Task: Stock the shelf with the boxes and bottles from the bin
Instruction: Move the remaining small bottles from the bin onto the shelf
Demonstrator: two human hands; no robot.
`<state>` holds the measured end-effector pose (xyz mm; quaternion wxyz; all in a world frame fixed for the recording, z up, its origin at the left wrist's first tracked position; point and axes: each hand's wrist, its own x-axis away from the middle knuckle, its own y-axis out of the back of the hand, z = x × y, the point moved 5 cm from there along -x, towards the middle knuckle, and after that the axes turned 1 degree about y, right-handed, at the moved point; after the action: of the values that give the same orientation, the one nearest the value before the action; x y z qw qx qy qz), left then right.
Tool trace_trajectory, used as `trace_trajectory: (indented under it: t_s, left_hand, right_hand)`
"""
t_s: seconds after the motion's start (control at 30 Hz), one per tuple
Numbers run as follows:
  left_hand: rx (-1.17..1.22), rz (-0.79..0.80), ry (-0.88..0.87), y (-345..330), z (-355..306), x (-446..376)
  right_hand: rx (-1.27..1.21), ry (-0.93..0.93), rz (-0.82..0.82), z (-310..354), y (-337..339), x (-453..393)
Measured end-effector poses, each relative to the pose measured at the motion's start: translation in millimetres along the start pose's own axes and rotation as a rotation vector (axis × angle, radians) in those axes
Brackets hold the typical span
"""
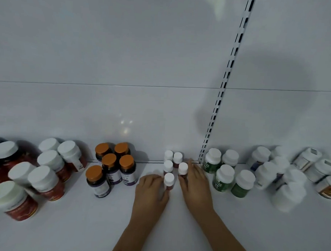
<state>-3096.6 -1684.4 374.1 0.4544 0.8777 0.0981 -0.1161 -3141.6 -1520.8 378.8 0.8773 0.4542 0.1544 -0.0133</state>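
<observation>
Left hand [151, 190] pinches the front small bottle [169, 181] on the shelf [98, 227]; right hand [195, 182], fingers nearly straight, steadies another bottle [183, 169]. Best to nudge both gently into their rows, keeping them upright.

You have 2 bare hands in view, the left hand [151, 190] and the right hand [195, 184], each on a bare forearm that runs to the bottom edge of the picture. You wear no sleeves, gloves, rings, watch or bracelet that show. Your fingernails look short and plain, though the picture is too soft to be sure.
</observation>
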Motion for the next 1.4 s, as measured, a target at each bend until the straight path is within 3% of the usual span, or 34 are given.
trace_trajectory:
  t_s: [0.1, 0.27, 0.43, 0.7, 0.97, 1.4]
  left_hand:
    - [-0.017, -0.037, -0.018, -0.6, 1.6, -1.5]
    - [-0.033, -0.033, -0.040, 1.2, -1.8, 3.8]
    - [-0.074, 0.013, 0.031, 8.1, -7.3, 38.2]
    - [-0.050, 0.099, -0.024, 3.6, -58.2, 84.4]
    - [-0.001, 0.215, -0.203, -71.4, -204.5, 146.5]
    - [0.048, 0.601, -0.584, -245.9, -482.4, 270.3]
  right_hand:
    - [0.141, 0.020, -0.020, 1.8, -2.0, -0.1]
    - [0.175, 0.049, 0.041, 1.8, 2.2, 6.1]
    - [0.086, 0.007, 0.074, -8.7, 15.5, 44.2]
    - [-0.126, -0.070, 0.060, -27.3, 74.9, 105.5]
    - [-0.090, -0.038, -0.047, -115.2, 214.5, 171.5]
    - [0.048, -0.417, -0.170, -343.5, 448.4, 362.0]
